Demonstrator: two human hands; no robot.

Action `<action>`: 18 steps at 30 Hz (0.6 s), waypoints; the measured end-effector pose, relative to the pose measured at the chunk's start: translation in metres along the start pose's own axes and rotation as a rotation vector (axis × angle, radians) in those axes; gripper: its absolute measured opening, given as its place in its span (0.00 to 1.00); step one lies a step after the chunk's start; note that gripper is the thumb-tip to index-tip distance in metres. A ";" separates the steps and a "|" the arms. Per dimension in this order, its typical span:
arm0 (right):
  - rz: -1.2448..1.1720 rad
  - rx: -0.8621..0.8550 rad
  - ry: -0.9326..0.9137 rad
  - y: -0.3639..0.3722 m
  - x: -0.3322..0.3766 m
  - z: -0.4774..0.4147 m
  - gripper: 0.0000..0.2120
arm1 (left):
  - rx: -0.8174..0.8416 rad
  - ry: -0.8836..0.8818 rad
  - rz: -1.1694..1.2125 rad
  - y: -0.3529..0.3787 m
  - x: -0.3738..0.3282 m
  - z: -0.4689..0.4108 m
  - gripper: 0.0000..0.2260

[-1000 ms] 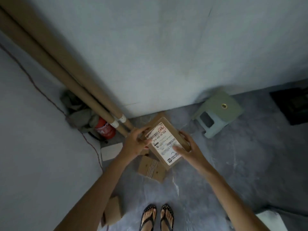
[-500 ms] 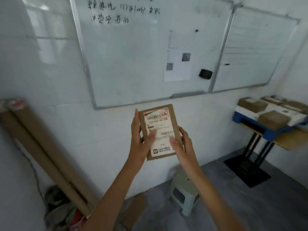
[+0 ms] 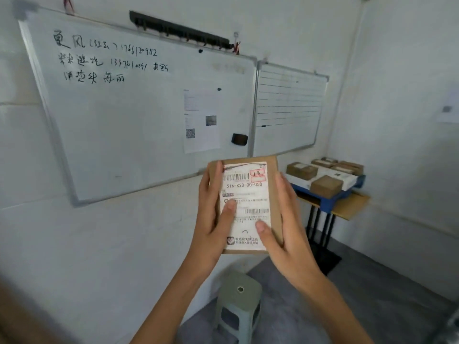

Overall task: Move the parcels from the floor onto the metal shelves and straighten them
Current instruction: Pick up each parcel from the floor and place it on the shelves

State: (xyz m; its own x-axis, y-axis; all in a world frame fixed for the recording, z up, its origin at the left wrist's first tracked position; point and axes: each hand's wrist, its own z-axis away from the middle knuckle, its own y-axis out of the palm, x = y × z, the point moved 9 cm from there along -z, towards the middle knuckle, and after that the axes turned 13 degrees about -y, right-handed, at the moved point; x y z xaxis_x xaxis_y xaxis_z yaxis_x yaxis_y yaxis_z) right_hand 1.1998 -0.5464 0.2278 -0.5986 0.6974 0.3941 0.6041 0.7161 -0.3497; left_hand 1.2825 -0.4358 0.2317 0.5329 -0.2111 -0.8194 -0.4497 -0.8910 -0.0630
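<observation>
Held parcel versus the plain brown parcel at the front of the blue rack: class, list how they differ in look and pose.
The held parcel stands upright in the air, held by the left hand and right hand; the front parcel lies untouched on the blue rack. The held parcel shows a white barcode label; the front parcel shows only plain brown sides. Both are brown cardboard.
</observation>
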 end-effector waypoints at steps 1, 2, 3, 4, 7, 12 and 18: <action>0.052 -0.003 -0.025 -0.009 0.009 0.001 0.34 | 0.022 0.009 0.028 0.007 -0.004 0.000 0.27; 0.084 -0.004 -0.035 -0.016 0.016 0.003 0.32 | 0.044 0.013 0.056 0.013 -0.007 0.001 0.27; 0.098 -0.011 -0.028 -0.024 0.023 0.005 0.30 | 0.073 0.011 0.084 0.020 -0.009 0.002 0.27; 0.108 -0.027 -0.019 -0.032 0.028 0.007 0.29 | 0.104 0.006 0.110 0.028 -0.011 0.004 0.27; 0.171 -0.090 0.010 -0.059 0.037 0.021 0.26 | 0.177 0.022 0.150 0.053 -0.018 0.015 0.27; 0.413 -0.239 0.099 -0.122 0.071 0.076 0.26 | 0.357 0.086 0.232 0.128 -0.036 0.049 0.27; 0.800 -0.388 0.184 -0.219 0.163 0.155 0.25 | 0.641 0.136 0.470 0.246 -0.107 0.135 0.28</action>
State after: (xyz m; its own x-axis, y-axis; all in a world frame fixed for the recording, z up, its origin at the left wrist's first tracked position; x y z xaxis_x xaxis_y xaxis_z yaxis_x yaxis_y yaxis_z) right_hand 0.8880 -0.5854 0.2367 0.1489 0.9429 0.2980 0.9579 -0.0628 -0.2800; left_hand 1.0179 -0.5775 0.2269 0.2502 -0.5903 -0.7674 -0.9503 -0.3014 -0.0779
